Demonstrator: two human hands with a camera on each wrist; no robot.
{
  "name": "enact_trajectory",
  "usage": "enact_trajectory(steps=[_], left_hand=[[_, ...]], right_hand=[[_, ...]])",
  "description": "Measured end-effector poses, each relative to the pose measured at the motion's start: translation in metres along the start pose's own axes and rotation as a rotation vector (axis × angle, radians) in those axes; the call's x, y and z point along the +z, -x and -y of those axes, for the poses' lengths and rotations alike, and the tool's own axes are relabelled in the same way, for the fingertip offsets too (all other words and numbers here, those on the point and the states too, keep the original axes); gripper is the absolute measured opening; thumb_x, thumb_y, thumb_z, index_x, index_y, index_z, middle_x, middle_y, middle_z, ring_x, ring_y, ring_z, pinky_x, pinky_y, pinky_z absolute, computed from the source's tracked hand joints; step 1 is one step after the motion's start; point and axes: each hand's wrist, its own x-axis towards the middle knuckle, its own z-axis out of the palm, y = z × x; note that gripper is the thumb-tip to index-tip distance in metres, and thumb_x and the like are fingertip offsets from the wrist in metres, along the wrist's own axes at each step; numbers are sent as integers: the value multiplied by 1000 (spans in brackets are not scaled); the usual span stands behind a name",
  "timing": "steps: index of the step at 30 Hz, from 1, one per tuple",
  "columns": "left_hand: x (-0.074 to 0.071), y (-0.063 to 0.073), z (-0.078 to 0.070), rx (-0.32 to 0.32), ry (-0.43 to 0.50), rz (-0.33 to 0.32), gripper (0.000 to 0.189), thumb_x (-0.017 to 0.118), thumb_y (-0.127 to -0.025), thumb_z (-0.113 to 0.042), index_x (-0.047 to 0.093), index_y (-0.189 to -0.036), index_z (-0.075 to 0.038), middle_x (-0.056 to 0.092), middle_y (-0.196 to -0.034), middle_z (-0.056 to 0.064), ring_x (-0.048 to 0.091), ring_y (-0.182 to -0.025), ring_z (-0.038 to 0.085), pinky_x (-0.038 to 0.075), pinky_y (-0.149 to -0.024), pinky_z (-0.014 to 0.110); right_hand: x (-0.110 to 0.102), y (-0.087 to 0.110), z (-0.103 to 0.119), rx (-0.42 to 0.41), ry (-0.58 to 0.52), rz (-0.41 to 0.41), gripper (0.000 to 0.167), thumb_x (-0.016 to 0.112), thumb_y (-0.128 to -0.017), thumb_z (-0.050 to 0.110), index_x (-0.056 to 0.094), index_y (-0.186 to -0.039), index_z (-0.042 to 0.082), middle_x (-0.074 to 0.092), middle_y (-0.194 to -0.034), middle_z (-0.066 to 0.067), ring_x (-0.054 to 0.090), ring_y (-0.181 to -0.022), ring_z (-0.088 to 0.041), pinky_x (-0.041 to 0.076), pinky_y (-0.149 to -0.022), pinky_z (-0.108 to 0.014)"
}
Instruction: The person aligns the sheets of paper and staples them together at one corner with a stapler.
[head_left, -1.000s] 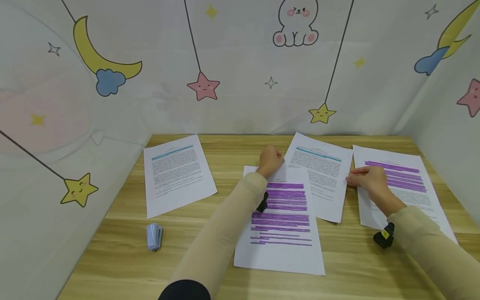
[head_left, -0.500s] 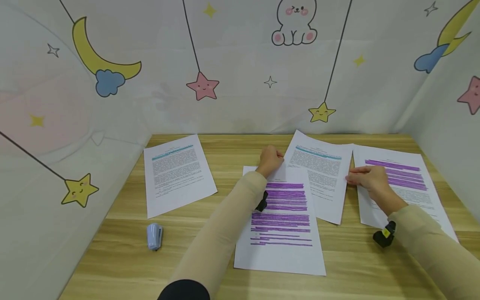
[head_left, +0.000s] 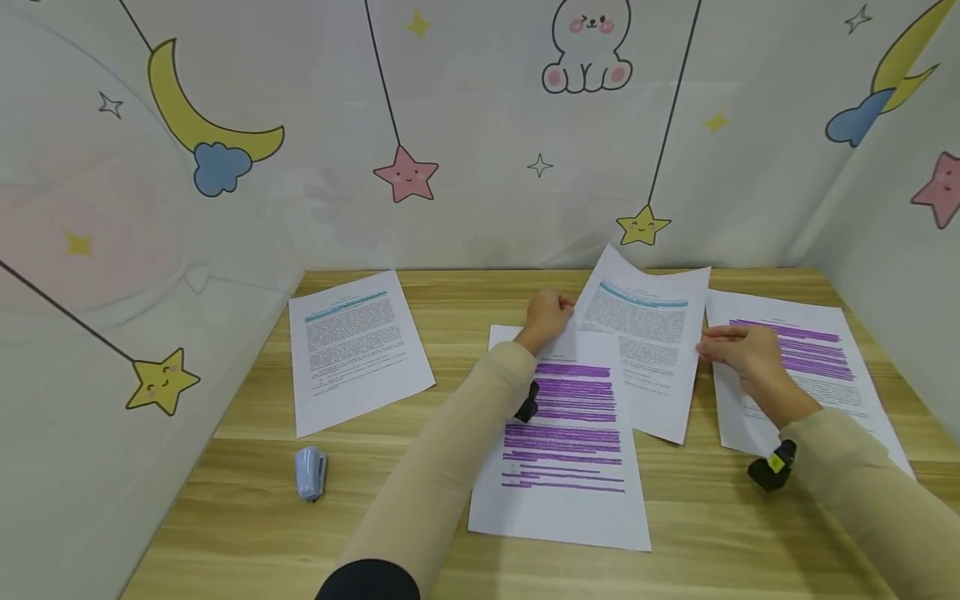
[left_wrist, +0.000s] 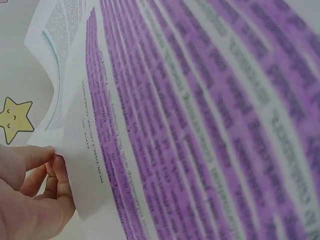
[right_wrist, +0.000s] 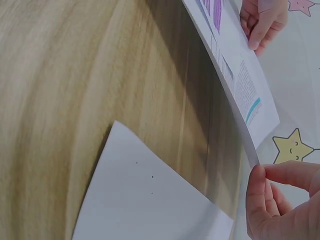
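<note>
Thumb and fingers of my left hand [head_left: 547, 321] pinch the left edge of a printed sheet with blue highlighting [head_left: 652, 333], right where the sheet with purple highlighting [head_left: 562, 512] overlaps it. My right hand [head_left: 746, 354] pinches the blue-highlighted sheet's right edge. Its top edge is raised off the table and bowed. In the left wrist view the purple-highlighted sheet [left_wrist: 200, 130] fills most of the frame beside the left hand [left_wrist: 35, 195]. The right wrist view shows the right hand [right_wrist: 285, 200] with the paper's edge between thumb and index finger.
Another blue-highlighted sheet [head_left: 360, 358] lies at the table's back left. A light blue stapler [head_left: 309, 473] stands in front of it. Under the right forearm lies a second purple-highlighted sheet [head_left: 810, 358]. A patterned cloth wall [head_left: 480, 217] rises behind the wooden table [head_left: 247, 517].
Both hands have stayed at the blue-highlighted sheet's edges. Its top edge has risen and tilted up toward the wall, with a bow in the middle.
</note>
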Motion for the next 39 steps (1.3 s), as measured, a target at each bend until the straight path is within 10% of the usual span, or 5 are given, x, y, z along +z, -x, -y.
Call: enact_trajectory(steps=[39], left_hand=[[13, -7, -46, 238, 295, -163, 16, 58, -101, -6, 68, -110, 3, 68, -103, 13, 60, -88, 17, 45, -73, 14]], right_hand=[[-32, 10, 30, -107, 125, -259, 43, 70, -95, 16, 59, -131, -3, 66, -87, 14, 61, -73, 6, 51, -72, -9]])
